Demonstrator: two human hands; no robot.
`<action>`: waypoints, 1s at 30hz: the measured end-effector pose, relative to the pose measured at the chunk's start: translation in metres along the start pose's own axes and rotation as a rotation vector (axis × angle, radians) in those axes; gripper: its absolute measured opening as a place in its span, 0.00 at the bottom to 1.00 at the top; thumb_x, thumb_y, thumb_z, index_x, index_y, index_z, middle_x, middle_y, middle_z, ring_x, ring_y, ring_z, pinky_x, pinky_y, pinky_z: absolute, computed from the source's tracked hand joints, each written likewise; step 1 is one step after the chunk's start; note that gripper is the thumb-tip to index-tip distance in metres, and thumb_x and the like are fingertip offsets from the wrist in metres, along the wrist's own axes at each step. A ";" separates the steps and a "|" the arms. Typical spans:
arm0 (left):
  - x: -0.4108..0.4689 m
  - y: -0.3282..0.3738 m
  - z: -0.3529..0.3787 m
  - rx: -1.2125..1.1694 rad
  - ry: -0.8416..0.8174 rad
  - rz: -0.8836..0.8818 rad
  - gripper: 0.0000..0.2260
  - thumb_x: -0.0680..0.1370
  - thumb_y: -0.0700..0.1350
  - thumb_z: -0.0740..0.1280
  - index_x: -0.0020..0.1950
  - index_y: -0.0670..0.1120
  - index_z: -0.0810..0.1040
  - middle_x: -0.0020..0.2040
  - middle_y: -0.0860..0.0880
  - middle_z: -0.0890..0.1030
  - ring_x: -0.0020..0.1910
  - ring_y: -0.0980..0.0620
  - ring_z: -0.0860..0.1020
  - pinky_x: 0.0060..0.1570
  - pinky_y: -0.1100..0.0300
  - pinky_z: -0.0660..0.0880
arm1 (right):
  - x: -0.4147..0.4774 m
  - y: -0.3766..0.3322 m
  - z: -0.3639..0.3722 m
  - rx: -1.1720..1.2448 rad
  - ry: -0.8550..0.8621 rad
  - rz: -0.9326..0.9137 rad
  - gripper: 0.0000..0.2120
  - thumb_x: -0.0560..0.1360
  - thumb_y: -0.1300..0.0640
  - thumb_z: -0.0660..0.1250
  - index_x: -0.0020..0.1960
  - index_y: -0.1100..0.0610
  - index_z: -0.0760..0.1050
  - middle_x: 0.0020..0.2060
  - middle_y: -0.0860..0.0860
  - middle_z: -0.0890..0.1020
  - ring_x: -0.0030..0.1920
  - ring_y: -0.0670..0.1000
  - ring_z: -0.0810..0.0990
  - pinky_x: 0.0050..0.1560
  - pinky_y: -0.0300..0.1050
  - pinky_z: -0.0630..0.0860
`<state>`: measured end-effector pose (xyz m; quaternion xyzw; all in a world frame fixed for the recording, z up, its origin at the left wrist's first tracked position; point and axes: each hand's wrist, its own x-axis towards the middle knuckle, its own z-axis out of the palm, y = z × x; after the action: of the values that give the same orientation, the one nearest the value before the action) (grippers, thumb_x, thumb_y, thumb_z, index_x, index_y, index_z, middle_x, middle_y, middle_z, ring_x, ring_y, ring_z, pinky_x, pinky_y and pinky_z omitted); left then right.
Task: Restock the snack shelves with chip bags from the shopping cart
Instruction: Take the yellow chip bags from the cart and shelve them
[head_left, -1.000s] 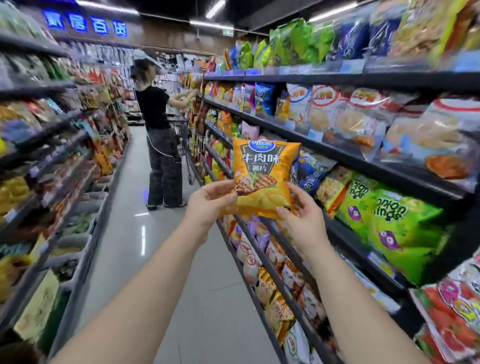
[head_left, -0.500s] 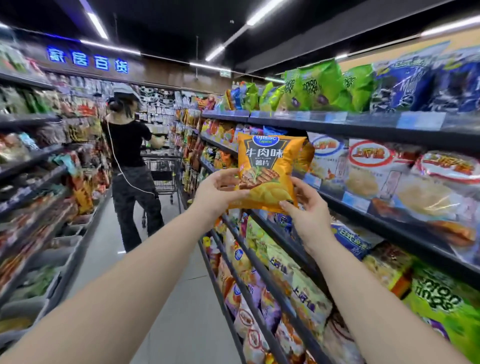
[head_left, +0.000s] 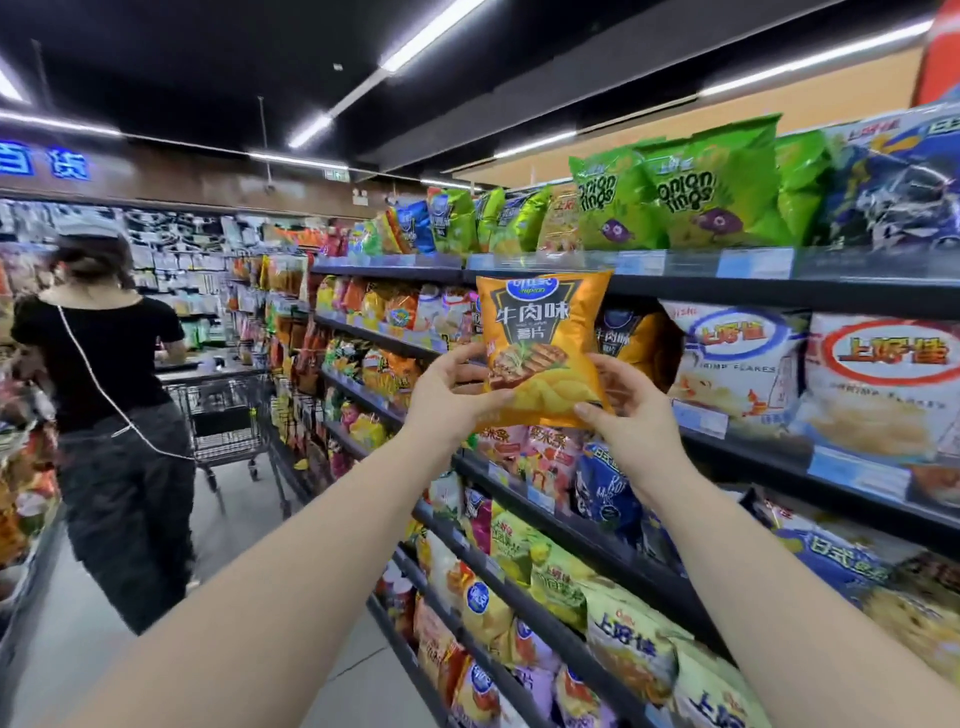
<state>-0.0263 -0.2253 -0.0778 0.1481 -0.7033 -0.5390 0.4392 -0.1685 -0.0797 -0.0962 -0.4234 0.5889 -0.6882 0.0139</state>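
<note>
Both hands are pinching the orange beef-flavour chip bag (head_left: 540, 348) upright by its lower corners, left hand (head_left: 454, 400) and right hand (head_left: 631, 410), lining it up with matching bags (head_left: 631, 338) on the second shelf (head_left: 748, 441).

I see the top shelf (head_left: 727, 265) carrying green onion-ring bags (head_left: 691, 192) upright in a row, with dark blue bags (head_left: 893, 176) just beside them on the right. On the second shelf (head_left: 769, 452) stand white shrimp-flake bags (head_left: 737, 364), with an orange bag (head_left: 636, 338) just beside them on the left. The third shelf (head_left: 597, 538) holds blue bags (head_left: 602, 488); below it, yellow-green bags (head_left: 550, 577) lean against each other. Price labels (head_left: 756, 263) run along the shelves' front edges.
</note>
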 end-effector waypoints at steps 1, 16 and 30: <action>0.012 -0.008 -0.001 -0.013 -0.019 -0.010 0.28 0.69 0.40 0.78 0.66 0.52 0.74 0.52 0.52 0.80 0.52 0.53 0.80 0.37 0.67 0.75 | 0.006 0.006 0.004 -0.029 0.017 0.007 0.29 0.71 0.67 0.73 0.54 0.33 0.76 0.56 0.47 0.79 0.57 0.51 0.78 0.54 0.56 0.80; 0.167 -0.115 0.054 -0.068 -0.274 0.014 0.23 0.71 0.37 0.76 0.65 0.47 0.78 0.51 0.47 0.78 0.44 0.52 0.76 0.35 0.71 0.76 | 0.103 0.105 0.007 -0.171 0.268 0.106 0.25 0.72 0.67 0.72 0.56 0.39 0.73 0.53 0.48 0.79 0.54 0.50 0.79 0.48 0.46 0.80; 0.248 -0.172 0.115 -0.126 -0.449 0.199 0.24 0.69 0.39 0.78 0.59 0.58 0.76 0.50 0.50 0.80 0.46 0.54 0.78 0.48 0.63 0.79 | 0.141 0.148 -0.016 -0.550 0.454 0.021 0.25 0.73 0.59 0.72 0.63 0.38 0.71 0.57 0.46 0.76 0.59 0.48 0.74 0.61 0.51 0.75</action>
<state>-0.3026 -0.3864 -0.1205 -0.0730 -0.7593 -0.5552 0.3316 -0.3392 -0.1856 -0.1366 -0.2416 0.7445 -0.5804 -0.2247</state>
